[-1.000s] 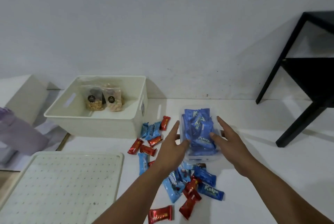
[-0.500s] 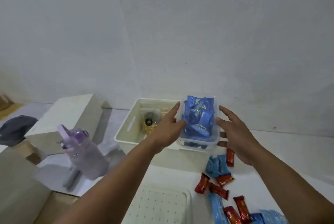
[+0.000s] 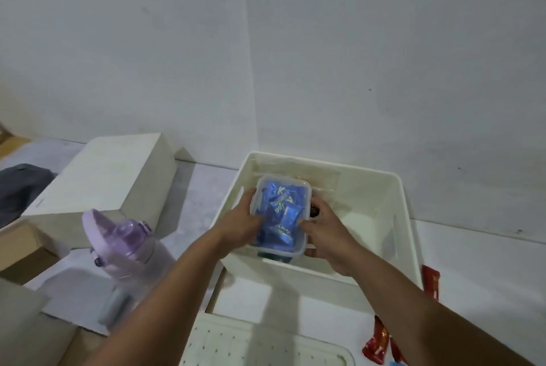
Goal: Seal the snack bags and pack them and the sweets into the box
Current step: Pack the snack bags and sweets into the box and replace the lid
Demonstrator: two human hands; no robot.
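Both hands, left hand (image 3: 243,225) and right hand (image 3: 328,235), grip a clear container (image 3: 280,215) of blue sweets (image 3: 279,215), fingers curled round its sides, inside the cream box (image 3: 393,218). Snack bags (image 3: 317,188) (mostly hidden) seem to lie beneath; red sweets (image 3: 379,345) lie on the desk (image 3: 472,262).

Blue sweets (image 3: 280,215), cream box (image 3: 404,209), lilac bottle (image 3: 127,244), red wrappers (image 3: 378,345)
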